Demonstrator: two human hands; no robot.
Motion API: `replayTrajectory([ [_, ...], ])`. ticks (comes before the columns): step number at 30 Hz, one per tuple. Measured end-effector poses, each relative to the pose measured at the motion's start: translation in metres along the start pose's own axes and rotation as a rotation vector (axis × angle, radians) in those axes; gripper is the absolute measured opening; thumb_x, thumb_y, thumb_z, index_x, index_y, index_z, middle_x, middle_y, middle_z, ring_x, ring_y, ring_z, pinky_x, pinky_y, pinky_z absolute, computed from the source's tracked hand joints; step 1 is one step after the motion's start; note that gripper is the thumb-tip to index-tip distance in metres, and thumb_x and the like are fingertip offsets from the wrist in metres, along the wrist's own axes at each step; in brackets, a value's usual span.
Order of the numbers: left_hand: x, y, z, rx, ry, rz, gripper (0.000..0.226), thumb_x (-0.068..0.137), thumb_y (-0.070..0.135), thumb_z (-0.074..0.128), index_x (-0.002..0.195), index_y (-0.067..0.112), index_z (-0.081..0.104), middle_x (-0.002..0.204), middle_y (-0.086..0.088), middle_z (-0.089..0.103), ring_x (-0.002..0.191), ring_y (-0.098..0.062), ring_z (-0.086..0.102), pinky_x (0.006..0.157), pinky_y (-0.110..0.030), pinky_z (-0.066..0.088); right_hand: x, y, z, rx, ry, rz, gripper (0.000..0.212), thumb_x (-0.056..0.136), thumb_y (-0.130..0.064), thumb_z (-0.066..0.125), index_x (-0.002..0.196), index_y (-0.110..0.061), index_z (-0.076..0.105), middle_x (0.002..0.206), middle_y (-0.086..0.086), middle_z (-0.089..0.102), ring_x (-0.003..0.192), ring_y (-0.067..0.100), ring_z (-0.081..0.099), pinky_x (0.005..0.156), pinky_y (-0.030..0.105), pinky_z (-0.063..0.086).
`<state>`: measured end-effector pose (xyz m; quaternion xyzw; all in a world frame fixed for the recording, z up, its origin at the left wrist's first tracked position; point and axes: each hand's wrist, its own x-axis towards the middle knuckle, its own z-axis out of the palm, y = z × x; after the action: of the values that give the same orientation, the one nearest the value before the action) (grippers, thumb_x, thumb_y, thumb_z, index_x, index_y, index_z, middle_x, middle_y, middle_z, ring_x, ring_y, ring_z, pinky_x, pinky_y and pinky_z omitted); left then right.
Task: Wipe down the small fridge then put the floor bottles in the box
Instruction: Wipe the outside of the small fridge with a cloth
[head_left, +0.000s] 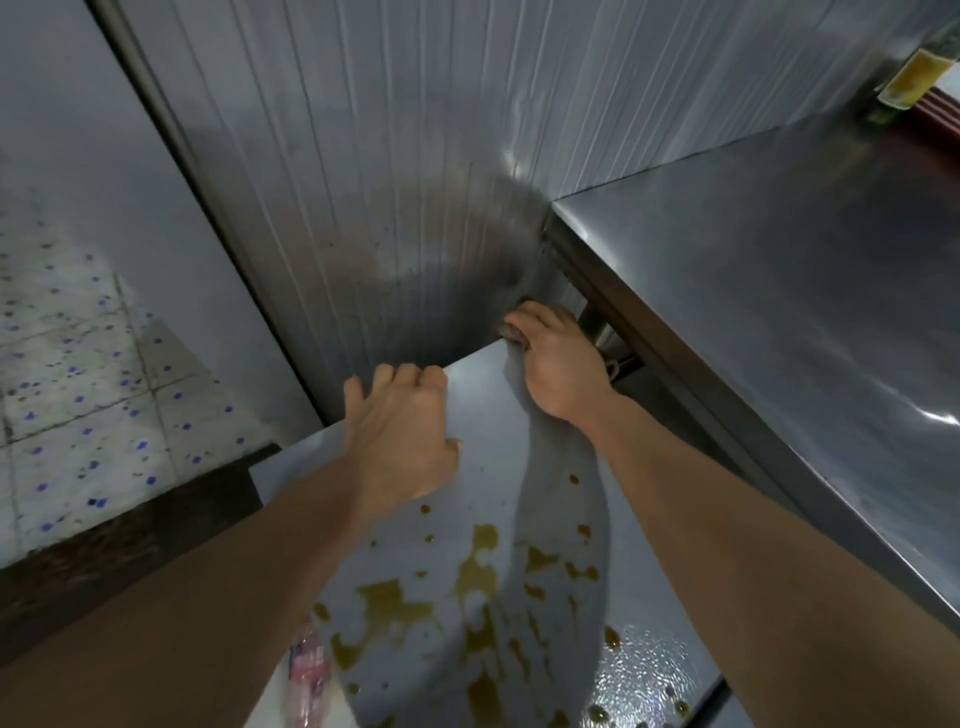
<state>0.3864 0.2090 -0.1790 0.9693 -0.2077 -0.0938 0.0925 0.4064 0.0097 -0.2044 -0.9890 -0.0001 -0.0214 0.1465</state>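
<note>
A: What fills the view?

B: From largest down: a ribbed metal wall (415, 130) runs across 12 o'clock, and a steel bench (779, 291) takes up 3 o'clock. The small fridge (498, 426) has its pale top spreading from the centre down to 6 o'clock, with its right side just beside the bench. A tiled floor (78, 374) shows at 9 o'clock.

A: Where is the fridge relative to the hands?

B: Under both of them. The left hand (402, 441) rests on the top at the far edge, at about 11 o'clock of the fridge top, with its fingers curled over that edge towards the wall. The right hand (556, 358) is at the far right corner, at 1 o'clock, its fingers bent round the corner in the gap by the bench. So both hands are grasping the fridge.

A: Is the top clean?

B: No. Brown stains (478, 587) are spattered across it towards 6 o'clock, on the near side of both hands, with wet droplets at 5 o'clock.

A: Anything smaller?

B: A plastic bottle (306, 670) with a pink label lies at 7 o'clock, by the fridge's left edge and below the left forearm. A yellow-labelled bottle (914, 78) sits at 2 o'clock, well apart.
</note>
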Motion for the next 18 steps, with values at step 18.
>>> replayTrajectory([
  [18, -0.084, -0.098, -0.018, -0.254, 0.040, -0.261, 0.028, 0.086, 0.002, 0.048, 0.111, 0.010, 0.058, 0.108, -0.012, 0.062, 0.099, -0.032, 0.056, 0.085, -0.046, 0.048, -0.032, -0.069, 0.021, -0.086, -0.035, -0.136, 0.049, 0.097, -0.022, 0.038, 0.145, -0.031, 0.029, 0.154, -0.003, 0.026, 0.143, 0.021, 0.018, 0.118, 0.040, 0.014],
])
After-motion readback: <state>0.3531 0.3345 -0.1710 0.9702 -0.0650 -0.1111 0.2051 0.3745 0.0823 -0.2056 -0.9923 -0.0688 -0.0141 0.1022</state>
